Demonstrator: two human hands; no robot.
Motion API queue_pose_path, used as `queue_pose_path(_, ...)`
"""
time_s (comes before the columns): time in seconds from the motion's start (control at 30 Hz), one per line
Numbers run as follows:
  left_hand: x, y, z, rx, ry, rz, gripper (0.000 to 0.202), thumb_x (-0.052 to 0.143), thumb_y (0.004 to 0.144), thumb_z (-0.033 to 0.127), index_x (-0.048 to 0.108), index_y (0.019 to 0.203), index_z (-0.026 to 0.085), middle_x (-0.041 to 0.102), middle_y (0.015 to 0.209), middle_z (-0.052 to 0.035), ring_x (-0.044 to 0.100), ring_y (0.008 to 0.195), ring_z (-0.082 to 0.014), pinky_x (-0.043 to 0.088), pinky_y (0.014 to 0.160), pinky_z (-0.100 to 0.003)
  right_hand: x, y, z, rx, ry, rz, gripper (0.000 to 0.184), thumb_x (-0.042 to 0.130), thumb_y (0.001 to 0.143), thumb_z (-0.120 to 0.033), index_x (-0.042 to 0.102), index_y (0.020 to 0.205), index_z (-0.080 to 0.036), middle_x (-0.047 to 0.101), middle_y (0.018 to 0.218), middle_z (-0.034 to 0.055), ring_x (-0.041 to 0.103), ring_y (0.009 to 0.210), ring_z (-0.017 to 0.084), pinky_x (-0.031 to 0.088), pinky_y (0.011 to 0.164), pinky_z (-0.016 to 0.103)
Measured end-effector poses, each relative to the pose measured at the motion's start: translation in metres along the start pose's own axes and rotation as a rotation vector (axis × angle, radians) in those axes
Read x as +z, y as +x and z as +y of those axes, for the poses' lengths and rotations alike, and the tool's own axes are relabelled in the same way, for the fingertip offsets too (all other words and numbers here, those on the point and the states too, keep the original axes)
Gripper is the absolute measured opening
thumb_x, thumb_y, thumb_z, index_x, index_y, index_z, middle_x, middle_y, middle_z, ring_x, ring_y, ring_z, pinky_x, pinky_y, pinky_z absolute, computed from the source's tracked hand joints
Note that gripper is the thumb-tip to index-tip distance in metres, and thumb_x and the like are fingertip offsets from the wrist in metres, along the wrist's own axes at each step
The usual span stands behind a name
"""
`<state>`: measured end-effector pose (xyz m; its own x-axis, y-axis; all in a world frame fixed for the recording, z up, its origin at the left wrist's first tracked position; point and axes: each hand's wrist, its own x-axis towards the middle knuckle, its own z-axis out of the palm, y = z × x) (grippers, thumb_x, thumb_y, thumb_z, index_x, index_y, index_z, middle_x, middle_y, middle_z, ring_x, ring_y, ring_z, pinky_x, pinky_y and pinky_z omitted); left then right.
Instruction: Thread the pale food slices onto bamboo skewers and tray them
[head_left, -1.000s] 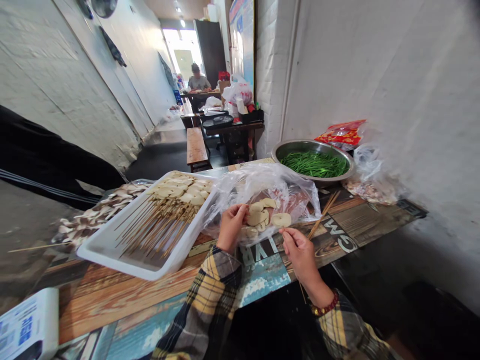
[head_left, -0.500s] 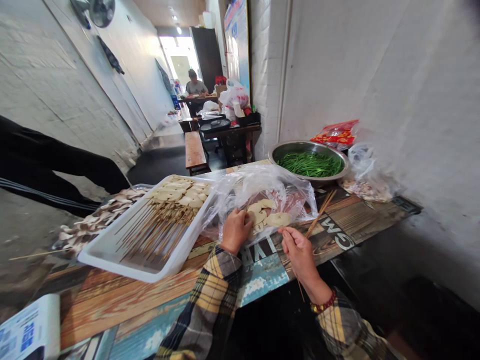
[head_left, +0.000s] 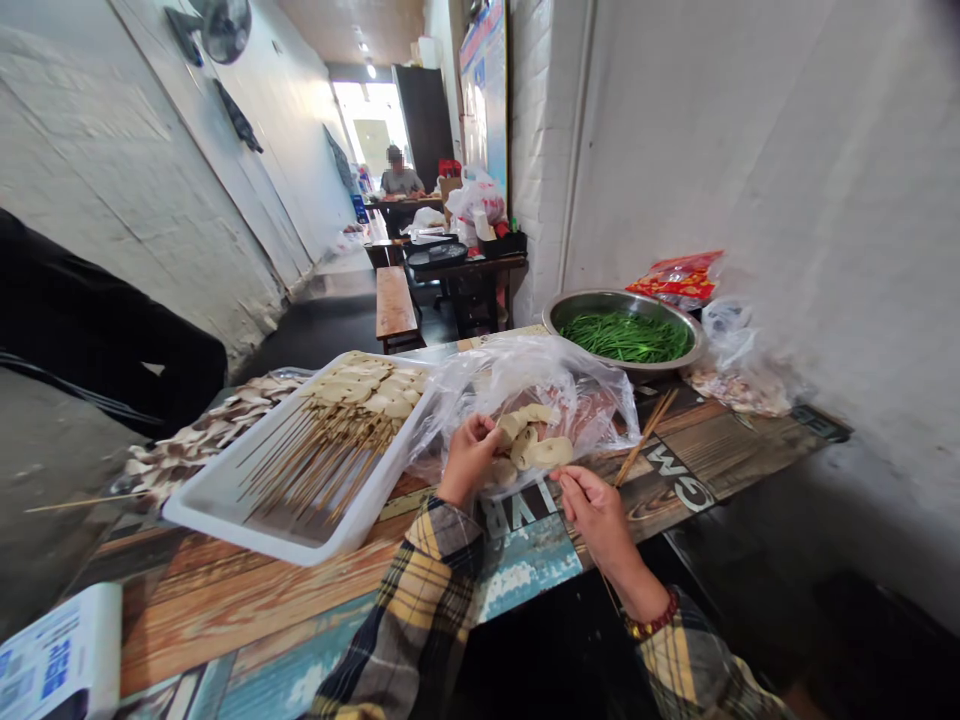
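My left hand [head_left: 469, 462] pinches the edge of a pale, flat oval slice [head_left: 511, 424] at the mouth of a clear plastic bag [head_left: 592, 385]. More pale slices [head_left: 551, 453] lie on the plastic beside its fingers; what food they are I cannot tell. A thin bamboo skewer [head_left: 609, 592] is gripped in my right hand [head_left: 594, 508], its lower end sticking out below the palm. The two hands are a short distance apart. Several loose skewers [head_left: 646, 432] lie on the table right of the bag.
Left of the bag stands a white tray [head_left: 322, 550] of skewered slices. Mushroom-like pieces [head_left: 202, 430] lie beyond it. A steel bowl [head_left: 551, 320] of green stalks and a bag [head_left: 739, 375] stand at the back right. A person in black trousers [head_left: 112, 330] is at the left.
My left hand has risen slightly and its fingers now pinch a slice that has shifted. My right hand has moved slightly left, still with the skewer. The black-trousered leg has moved.
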<state>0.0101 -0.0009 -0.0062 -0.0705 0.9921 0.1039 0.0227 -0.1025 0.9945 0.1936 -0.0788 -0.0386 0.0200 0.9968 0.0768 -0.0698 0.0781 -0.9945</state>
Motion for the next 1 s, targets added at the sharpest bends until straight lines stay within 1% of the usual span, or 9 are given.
queue_pose_path(0.07,0.0,-0.002,0.005,-0.088,-0.167,-0.018,0.026,0.068,0.066,0.035,0.051,0.076,0.019,0.059,0.063,0.0031,0.06,0.057,-0.0142,0.046,0.054,-0.025,0.0,-0.001,-0.001,-0.003,-0.027,-0.047,0.036,0.055,0.088,-0.046,0.066,0.097,-0.012,0.04,0.046,-0.0082,0.032,0.041,0.007,0.022,0.04,0.019)
queue_pose_path(0.13,-0.001,-0.004,0.01,-0.122,-0.239,-0.023,0.031,0.072,0.064,0.036,0.055,0.084,0.018,0.063,0.067,0.0019,0.062,0.058,-0.0142,0.047,0.053,-0.024,0.0,-0.001,-0.002,-0.012,-0.053,-0.091,0.036,0.055,0.088,-0.045,0.067,0.095,-0.013,0.04,0.046,-0.0079,0.033,0.041,0.007,0.024,0.04,0.02)
queue_pose_path(0.2,-0.002,-0.004,0.013,-0.129,-0.257,-0.026,0.036,0.074,0.063,0.036,0.061,0.091,0.016,0.066,0.072,0.0001,0.06,0.057,-0.0121,0.046,0.052,-0.022,0.0,-0.001,-0.002,-0.024,-0.074,-0.125,0.035,0.054,0.088,-0.045,0.068,0.094,-0.013,0.041,0.045,-0.0077,0.035,0.041,0.008,0.026,0.041,0.02)
queue_pose_path(0.3,-0.003,-0.005,0.015,-0.138,-0.29,-0.037,0.039,0.076,0.063,0.035,0.067,0.093,0.013,0.067,0.077,-0.0017,0.057,0.058,-0.0096,0.043,0.05,-0.02,0.0,0.001,-0.002,-0.031,-0.096,-0.149,0.035,0.054,0.088,-0.045,0.068,0.092,-0.013,0.043,0.045,-0.0075,0.036,0.041,0.008,0.028,0.042,0.02)
queue_pose_path(0.47,-0.003,-0.005,0.013,-0.147,-0.33,-0.054,0.046,0.081,0.06,0.033,0.068,0.1,0.014,0.069,0.08,-0.0026,0.056,0.058,-0.0087,0.04,0.05,-0.018,0.0,0.001,0.0,-0.033,-0.134,-0.175,0.035,0.053,0.089,-0.045,0.068,0.092,-0.014,0.044,0.045,-0.0071,0.038,0.04,0.009,0.028,0.042,0.02)
queue_pose_path(0.6,-0.005,-0.005,0.01,-0.127,-0.346,-0.032,0.04,0.08,0.06,0.032,0.068,0.093,0.014,0.067,0.074,-0.0012,0.055,0.057,-0.0083,0.039,0.05,-0.019,0.0,-0.001,0.0,-0.053,-0.164,-0.172,0.033,0.053,0.089,-0.043,0.069,0.092,-0.014,0.044,0.045,-0.0067,0.039,0.04,0.009,0.03,0.043,0.021)
queue_pose_path(0.8,-0.006,-0.004,0.012,-0.085,-0.321,0.06,0.031,0.079,0.058,0.031,0.066,0.08,0.015,0.063,0.066,0.0016,0.05,0.054,-0.0072,0.035,0.049,-0.018,0.0,-0.002,-0.002,-0.065,-0.206,-0.178,0.033,0.055,0.088,-0.043,0.072,0.091,-0.015,0.047,0.044,-0.0055,0.042,0.039,0.01,0.032,0.043,0.022)
queue_pose_path(0.9,-0.006,-0.005,0.015,-0.078,-0.316,0.086,0.03,0.079,0.059,0.032,0.065,0.08,0.015,0.062,0.065,0.0024,0.051,0.054,-0.0075,0.036,0.05,-0.018,0.0,-0.002,-0.002,-0.085,-0.24,-0.182,0.032,0.055,0.089,-0.042,0.072,0.092,-0.015,0.048,0.045,-0.0054,0.043,0.04,0.01,0.033,0.045,0.022)
queue_pose_path(1.0,-0.007,-0.005,0.016,-0.067,-0.31,0.079,0.028,0.078,0.061,0.031,0.065,0.081,0.016,0.063,0.065,0.0027,0.051,0.055,-0.0077,0.037,0.053,-0.019,0.0,-0.003,-0.002,-0.081,-0.251,-0.185,0.032,0.054,0.089,-0.041,0.072,0.093,-0.015,0.047,0.045,-0.0054,0.043,0.041,0.01,0.033,0.045,0.022)
